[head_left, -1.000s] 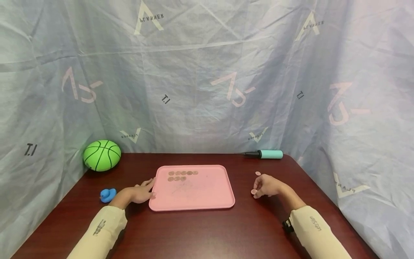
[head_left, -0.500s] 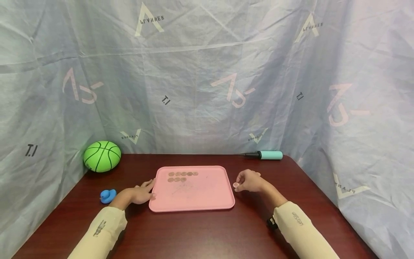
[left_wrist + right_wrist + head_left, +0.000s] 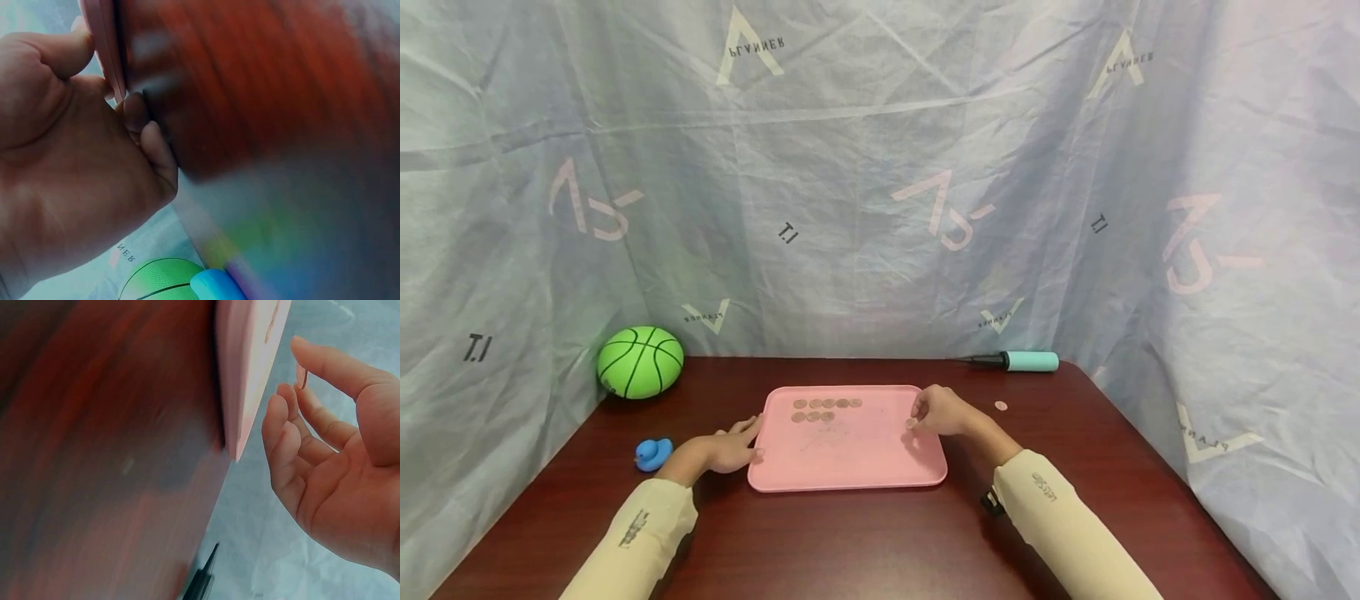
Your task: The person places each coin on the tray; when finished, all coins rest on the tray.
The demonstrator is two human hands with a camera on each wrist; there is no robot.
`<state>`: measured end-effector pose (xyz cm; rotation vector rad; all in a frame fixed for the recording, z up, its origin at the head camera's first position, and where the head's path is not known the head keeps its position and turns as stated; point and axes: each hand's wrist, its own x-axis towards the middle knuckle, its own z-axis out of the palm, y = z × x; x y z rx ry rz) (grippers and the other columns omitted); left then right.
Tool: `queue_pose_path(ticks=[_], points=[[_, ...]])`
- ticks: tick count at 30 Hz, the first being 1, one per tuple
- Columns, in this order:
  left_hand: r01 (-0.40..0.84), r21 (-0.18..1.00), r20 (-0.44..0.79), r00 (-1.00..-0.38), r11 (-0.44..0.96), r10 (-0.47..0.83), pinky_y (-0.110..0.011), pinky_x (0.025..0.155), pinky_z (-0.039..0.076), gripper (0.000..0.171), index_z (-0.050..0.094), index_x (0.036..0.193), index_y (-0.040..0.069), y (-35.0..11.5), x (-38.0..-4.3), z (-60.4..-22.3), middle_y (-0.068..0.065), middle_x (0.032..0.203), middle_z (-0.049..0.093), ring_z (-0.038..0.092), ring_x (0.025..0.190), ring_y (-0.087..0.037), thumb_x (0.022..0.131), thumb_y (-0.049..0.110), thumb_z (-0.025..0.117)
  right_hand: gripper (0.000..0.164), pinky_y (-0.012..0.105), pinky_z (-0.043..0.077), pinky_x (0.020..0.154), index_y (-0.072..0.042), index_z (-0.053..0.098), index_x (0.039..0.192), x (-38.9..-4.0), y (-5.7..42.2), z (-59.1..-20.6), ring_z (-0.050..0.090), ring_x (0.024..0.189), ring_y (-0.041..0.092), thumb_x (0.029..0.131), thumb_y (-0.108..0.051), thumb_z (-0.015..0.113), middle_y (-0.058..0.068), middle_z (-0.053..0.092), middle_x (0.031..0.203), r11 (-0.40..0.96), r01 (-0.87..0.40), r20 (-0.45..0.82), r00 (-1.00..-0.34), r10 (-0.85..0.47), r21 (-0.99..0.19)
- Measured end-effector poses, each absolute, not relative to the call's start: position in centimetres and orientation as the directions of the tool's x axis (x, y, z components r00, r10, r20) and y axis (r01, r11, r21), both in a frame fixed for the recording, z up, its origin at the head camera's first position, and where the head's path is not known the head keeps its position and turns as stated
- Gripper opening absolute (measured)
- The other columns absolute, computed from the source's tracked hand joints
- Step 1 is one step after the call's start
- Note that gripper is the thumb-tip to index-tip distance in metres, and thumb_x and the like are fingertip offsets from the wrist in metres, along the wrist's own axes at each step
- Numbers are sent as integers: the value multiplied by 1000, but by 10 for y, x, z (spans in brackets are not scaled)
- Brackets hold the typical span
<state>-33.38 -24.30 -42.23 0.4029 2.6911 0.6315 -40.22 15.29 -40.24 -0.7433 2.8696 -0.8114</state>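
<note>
Over the right part of the pink tray, my right hand pinches a coin between thumb and index finger, the other fingers bent behind. Two rows of coins lie in the tray's far left area: several in the back row, 3 in the front one. My left hand rests on the table against the tray's left side, its thumb and fingers touching the rim. In the left wrist view its little finger lies near the table surface. One more coin lies on the table right of the tray.
A blue rubber duck sits left of my left forearm. The green ball stands at the back left corner, and a teal hand pump lies along the back right edge. Grey cloth hangs around the table.
My right hand has carried the pinched coin leftward from the table to above the tray's right side. The left hand and the tray have stayed in place.
</note>
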Motion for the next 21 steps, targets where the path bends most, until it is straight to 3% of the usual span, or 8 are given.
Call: queue_pose_path(ticks=[14,21], points=[[177,468,-276,-902,866,333,-68,108,17,76,8,156,-4,-241,-333,-423,-30,159,11,20,134,-61,102,27,51,20,24,49,64,-6,70,82,-417,103,-401,58,65,6,75,-18,85,-6,67,72,759,-478,31,-854,-520,-442],[178,471,-272,-902,864,335,-69,108,15,75,9,156,-5,-241,-332,-423,-31,158,12,18,136,-61,102,28,51,16,25,48,61,-16,71,78,-421,90,-405,58,64,6,76,-25,84,-11,67,70,816,-453,-12,-872,-489,-359]])
